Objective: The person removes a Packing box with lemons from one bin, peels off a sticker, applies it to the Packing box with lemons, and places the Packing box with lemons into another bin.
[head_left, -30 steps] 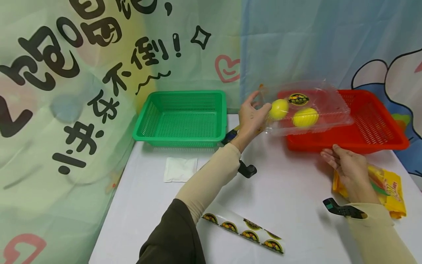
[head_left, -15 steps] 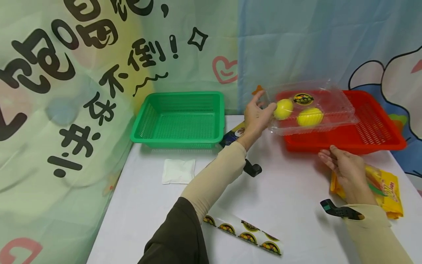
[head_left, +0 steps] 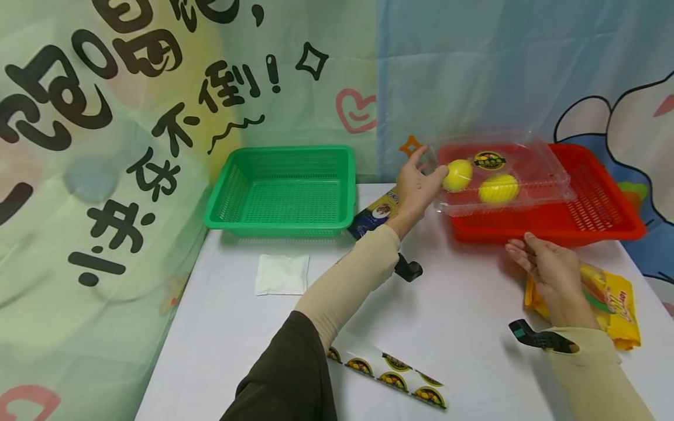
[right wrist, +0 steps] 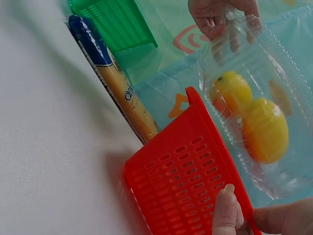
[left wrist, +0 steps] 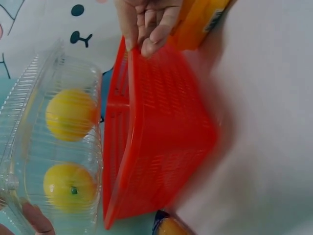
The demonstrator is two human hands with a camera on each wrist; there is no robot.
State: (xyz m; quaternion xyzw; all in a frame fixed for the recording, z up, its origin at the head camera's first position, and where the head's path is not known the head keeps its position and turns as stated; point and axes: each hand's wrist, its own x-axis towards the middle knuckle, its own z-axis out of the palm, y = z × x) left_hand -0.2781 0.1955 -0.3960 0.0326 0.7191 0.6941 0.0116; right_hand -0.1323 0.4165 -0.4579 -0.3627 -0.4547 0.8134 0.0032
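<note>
My left hand grips the left end of a clear plastic fruit box. Through the box show two yellow fruits like lemons, and a round black label sits on its lid. The box is held over the left part of a red basket. At the basket's near rim, my right hand pinches the edge between thumb and fingers. From the left wrist the box appears just above the basket's rim, apart from it. The right wrist view shows the right thumb against the basket's outer wall.
A green basket stands at the back left. A blue and yellow packet lies beside it, partly behind the left arm. Also on the table are a white sachet, a strip of round labels and a yellow packet by the right wrist.
My left hand has carried the fruit box a little to the right over the red basket. The right hand keeps its hold on the rim. The head view has shifted slightly.
</note>
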